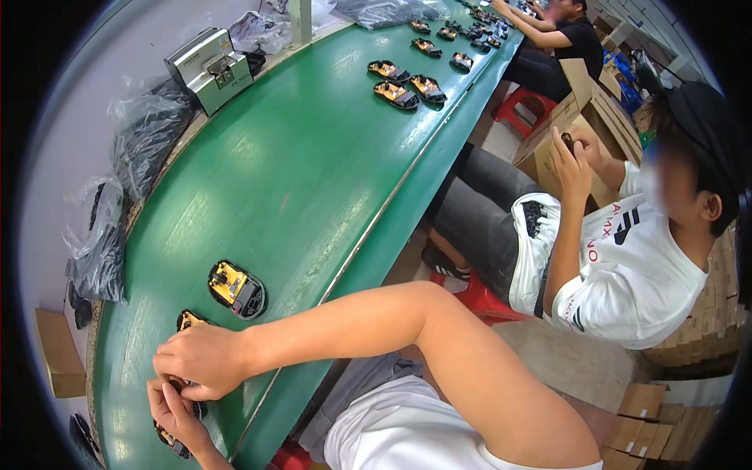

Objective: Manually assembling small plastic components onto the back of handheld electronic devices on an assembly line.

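At the lower left, both my hands meet above the green belt, fingertips pinched together around a small dark part (pixel 178 385), mostly hidden by the fingers. My right hand (pixel 205 359) reaches in from the right with its back up, fingers curled and closed. My left hand (pixel 175 413) comes from below, thumb and fingers closed against the same spot. Under and beside them lie open computer mouse bases with yellow circuit boards: one base (pixel 190 319) peeks out beyond my right hand, another (pixel 171 443) is partly covered by my left. A full base (pixel 236 289) rests farther up the belt.
The green belt (pixel 313 180) runs away to the far right, carrying several more mouse bases (pixel 395 95). Along its left edge stand a metal box-shaped device (pixel 208 72) and plastic bags of dark parts (pixel 149 137). A co-worker (pixel 634 274) sits at right; another person (pixel 576 47) sits farther off.
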A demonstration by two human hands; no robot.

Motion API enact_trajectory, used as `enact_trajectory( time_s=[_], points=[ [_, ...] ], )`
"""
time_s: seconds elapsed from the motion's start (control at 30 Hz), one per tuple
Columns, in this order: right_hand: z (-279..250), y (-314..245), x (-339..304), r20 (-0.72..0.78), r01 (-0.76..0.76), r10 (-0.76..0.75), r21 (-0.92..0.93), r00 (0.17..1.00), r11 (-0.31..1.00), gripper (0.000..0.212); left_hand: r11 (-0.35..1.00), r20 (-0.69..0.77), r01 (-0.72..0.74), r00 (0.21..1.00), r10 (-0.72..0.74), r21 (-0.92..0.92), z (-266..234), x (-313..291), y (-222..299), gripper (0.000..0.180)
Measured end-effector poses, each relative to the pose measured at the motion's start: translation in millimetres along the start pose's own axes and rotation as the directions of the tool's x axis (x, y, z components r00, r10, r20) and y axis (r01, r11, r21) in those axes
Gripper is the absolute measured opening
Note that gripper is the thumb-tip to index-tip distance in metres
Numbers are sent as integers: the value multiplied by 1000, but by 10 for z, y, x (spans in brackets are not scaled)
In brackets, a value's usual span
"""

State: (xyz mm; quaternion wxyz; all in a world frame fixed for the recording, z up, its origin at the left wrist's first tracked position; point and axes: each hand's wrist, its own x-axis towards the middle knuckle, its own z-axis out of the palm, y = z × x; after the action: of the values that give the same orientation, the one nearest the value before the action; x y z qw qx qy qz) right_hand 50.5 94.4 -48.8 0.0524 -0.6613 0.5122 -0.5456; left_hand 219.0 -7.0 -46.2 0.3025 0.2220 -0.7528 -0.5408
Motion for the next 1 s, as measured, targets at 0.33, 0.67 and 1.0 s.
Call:
enact_trajectory(
  time_s=[0.33, 0.67, 1.0],
  points=[
    [68, -40, 3, -39, -20, 23, 88, 999, 996, 26, 998, -45, -5, 999, 8, 62, -51, -11, -85, 26],
    [80, -8, 58, -103, -17, 32, 141, 994, 990, 23, 988, -23, -34, 999, 38, 149, -137, 9, -209, 31],
    [27, -85, 96, -11, -97, 102, 223, 995, 970, 24, 898, -23, -75, 995, 94, 434, 27, -59, 321, 33]
  ],
)
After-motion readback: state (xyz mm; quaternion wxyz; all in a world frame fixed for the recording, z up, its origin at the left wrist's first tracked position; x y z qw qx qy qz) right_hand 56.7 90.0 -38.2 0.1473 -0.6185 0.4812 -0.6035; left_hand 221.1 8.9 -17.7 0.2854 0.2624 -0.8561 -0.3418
